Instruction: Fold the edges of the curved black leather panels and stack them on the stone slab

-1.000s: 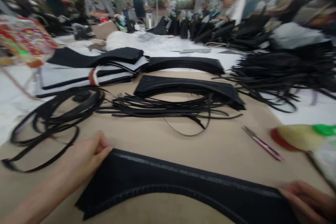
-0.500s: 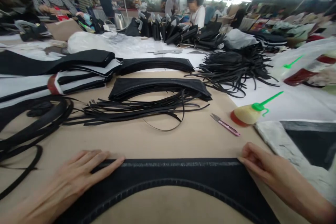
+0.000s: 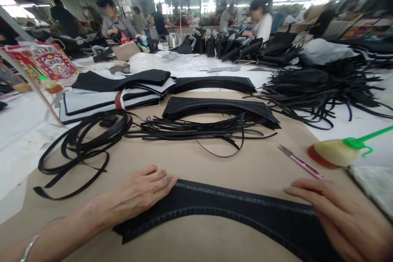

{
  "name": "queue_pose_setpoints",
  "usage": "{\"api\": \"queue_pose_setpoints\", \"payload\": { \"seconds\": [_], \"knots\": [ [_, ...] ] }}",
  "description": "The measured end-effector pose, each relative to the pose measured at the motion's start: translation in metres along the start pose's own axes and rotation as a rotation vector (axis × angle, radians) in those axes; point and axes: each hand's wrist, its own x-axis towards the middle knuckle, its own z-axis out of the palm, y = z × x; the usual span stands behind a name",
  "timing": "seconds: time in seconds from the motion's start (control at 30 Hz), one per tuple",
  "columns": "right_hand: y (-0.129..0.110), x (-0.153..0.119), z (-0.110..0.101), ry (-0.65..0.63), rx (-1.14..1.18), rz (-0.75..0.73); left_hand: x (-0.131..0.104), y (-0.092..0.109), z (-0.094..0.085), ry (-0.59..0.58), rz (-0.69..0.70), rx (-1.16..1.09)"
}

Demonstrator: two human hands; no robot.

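Observation:
A black curved panel (image 3: 227, 203) lies on the tan work surface, its straight edge away from me and its arched edge toward me. Near its left end my left hand (image 3: 149, 188) presses down, fingers together, thumb and fingertips pinching the panel's upper left corner. My right hand (image 3: 331, 208) rests over the right part, its fingers extended and slightly blurred, covering some of the panel. Pink-handled thread snips (image 3: 302, 165) lie beyond the right hand, beside a squeeze bottle (image 3: 334, 152) with a green nozzle.
Thin black strips (image 3: 196, 129) lie before a stack of curved black panels (image 3: 215, 108). Coiled black strips (image 3: 89, 147) sit at left, a tangled strip pile (image 3: 319, 86) at right. Black bags (image 3: 221, 45) stand farther back, with several people beyond.
The view has turned left. The panel now slants down to the right. My left hand's fingers have closed at the panel's left corner; my right hand's pinch has opened, and it lies farther over the panel.

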Motion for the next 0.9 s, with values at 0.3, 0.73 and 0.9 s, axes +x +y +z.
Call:
{"api": "queue_pose_setpoints", "payload": {
  "seconds": [0.3, 0.73, 0.9],
  "knots": [
    [-0.103, 0.073, 0.044, -0.358, 0.17, -0.282, 0.0, 0.005, 0.001, -0.001, 0.001, 0.037],
    [-0.089, 0.053, 0.068, -0.153, -0.037, -0.415, 0.043, 0.042, -0.013, 0.221, -0.266, -0.415],
    [-0.091, 0.05, 0.068, -0.087, -0.072, -0.417, 0.071, 0.06, -0.007, 0.067, -0.272, -0.465]
  ]
}}
